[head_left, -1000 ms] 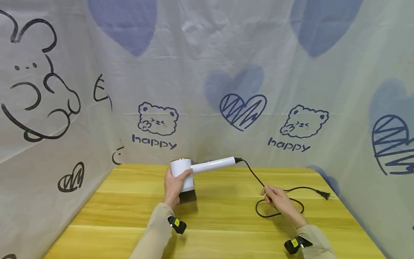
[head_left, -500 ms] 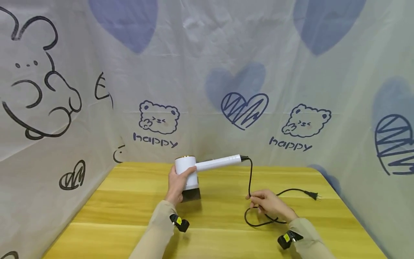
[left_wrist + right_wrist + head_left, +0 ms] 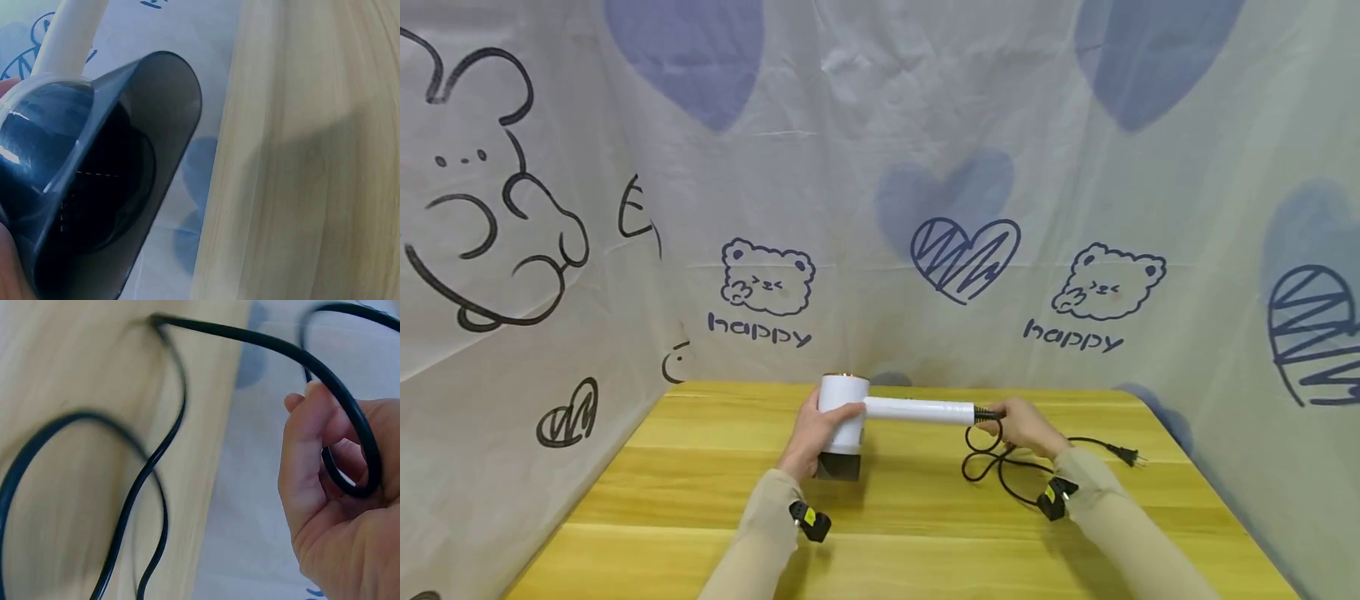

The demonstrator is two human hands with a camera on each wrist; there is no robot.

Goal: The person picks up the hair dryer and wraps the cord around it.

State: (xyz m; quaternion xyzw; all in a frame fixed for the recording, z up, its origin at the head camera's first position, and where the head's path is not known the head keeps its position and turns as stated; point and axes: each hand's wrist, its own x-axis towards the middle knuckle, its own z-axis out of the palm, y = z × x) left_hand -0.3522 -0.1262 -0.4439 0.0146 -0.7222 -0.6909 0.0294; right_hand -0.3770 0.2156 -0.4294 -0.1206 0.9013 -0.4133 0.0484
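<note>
My left hand (image 3: 811, 437) grips the head of a white hair dryer (image 3: 917, 410), thumb across its front. The dryer is held over the table, its handle pointing right and its dark nozzle (image 3: 838, 467) facing down. In the left wrist view the wide, flat mouth of the nozzle (image 3: 165, 94) fills the left side. My right hand (image 3: 1026, 427) is at the handle's cord end, fingers curled round the black cord (image 3: 269, 341). A loop of that cord passes through the fingers in the right wrist view. Slack cord coils below the hand.
The two-pin plug (image 3: 1126, 456) lies on the right part of the wooden table (image 3: 925, 542). Printed cloth walls (image 3: 865, 333) stand behind and at both sides. Small black cameras are strapped to both sleeves.
My right hand has moved up and away to the handle's end, bringing cord along into loops. The dryer has shifted slightly right, and its handle has come down to nearly level.
</note>
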